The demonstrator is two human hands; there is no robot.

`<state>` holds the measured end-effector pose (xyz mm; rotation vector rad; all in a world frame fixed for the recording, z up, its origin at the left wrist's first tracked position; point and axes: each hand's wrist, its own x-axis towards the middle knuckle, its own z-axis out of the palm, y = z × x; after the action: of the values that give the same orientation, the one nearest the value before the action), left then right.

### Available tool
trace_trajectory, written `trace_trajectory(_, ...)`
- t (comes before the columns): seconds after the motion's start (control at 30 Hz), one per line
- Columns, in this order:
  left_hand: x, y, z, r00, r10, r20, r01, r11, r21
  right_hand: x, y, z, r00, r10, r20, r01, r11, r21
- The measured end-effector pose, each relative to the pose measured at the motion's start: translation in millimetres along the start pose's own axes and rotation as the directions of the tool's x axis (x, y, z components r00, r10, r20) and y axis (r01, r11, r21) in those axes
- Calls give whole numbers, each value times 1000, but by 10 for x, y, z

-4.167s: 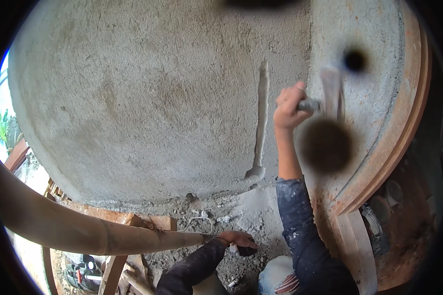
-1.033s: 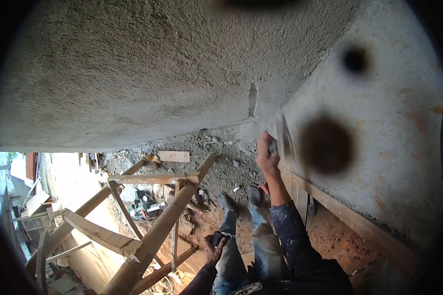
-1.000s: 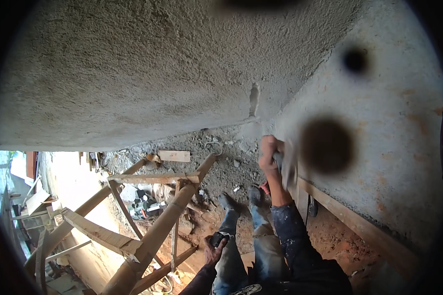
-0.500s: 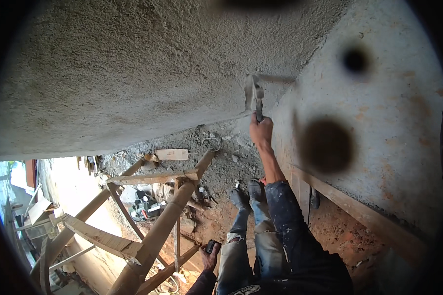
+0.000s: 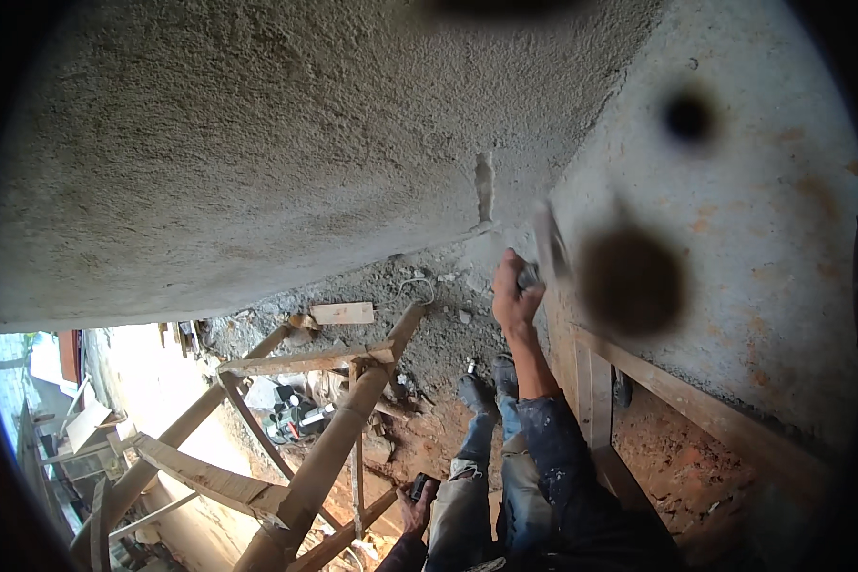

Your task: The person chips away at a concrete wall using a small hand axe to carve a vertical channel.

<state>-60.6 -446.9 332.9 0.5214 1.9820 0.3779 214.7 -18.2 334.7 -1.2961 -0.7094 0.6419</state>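
My right hand [image 5: 517,291] is closed on the dark handle of a flat, motion-blurred metal trowel [image 5: 550,238], held off the rough grey plastered wall [image 5: 353,143]. A narrow groove [image 5: 483,186] in the plaster lies above and left of that hand. My left hand [image 5: 414,505] is low beside my left leg, its fingers wrapped round a small black object [image 5: 422,487] that I cannot identify more closely. Dark round blurs over the picture hide part of the smooth wall at the right.
A timber-and-pole ladder [image 5: 343,419] rises at the lower left, with tools [image 5: 296,410] and offcuts behind it. A board [image 5: 343,313] lies among rubble. My boots [image 5: 477,391] stand on the debris-strewn ground. A timber edge [image 5: 696,419] runs along the smooth right wall [image 5: 753,238].
My right hand and trowel have come down and right from the groove since half a second ago. Since 4.2 seconds ago the view has swung, showing more of the ladder and ground.
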Motion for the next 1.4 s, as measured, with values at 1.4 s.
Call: trace_trajectory(1.4, -138, 113, 158, 998, -39, 52, 49, 976, -210, 259, -540, 108, 971, 152, 186, -65, 911, -406)
